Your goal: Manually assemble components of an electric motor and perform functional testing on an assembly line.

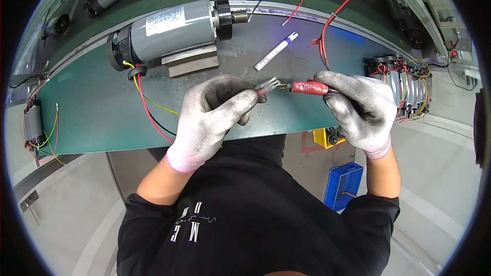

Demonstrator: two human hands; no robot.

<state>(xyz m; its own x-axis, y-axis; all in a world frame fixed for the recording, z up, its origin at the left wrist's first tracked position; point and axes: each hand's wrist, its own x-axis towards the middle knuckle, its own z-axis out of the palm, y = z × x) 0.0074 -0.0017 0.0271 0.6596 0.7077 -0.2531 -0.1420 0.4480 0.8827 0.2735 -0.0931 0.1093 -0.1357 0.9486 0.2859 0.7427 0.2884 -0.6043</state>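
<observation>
With my left hand (207, 117) I pinch a clear wire end (268, 86) between thumb and finger; my right hand (365, 112) pinches a red taped lead (310, 88). I cannot tell if their tips touch, over the green bench (92, 122) near the gray motor (197, 25). I think I am joining them, so next I should line them up with care.

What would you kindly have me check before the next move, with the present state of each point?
1. Left hand gripping the clear-sleeved connector: ok.
2. Right hand gripping the red-wrapped lead: ok.
3. Contact between those two ends: cannot tell, too small to see.
4. Large grey motor seated on its metal block: ok.
5. Marker pen apart from both hands: ok.
</observation>
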